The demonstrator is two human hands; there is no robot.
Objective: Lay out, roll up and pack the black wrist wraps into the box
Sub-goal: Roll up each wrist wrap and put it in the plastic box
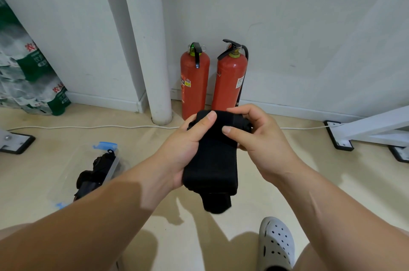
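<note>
Both hands grip one wrap [212,160] held in the air: left hand [188,149] around its side, right hand [254,138] pinching the far end. Rolling tightly from there should keep it compact for the box [110,169], near left.

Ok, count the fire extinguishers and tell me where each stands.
2. Both stand upright on the floor against the wall, side by side: the left extinguisher beside the white pipe, the right extinguisher just right of it. No others show.

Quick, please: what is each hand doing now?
Left hand: holding the black wrist wrap.
Right hand: pinching the same wrap near its top.
</note>
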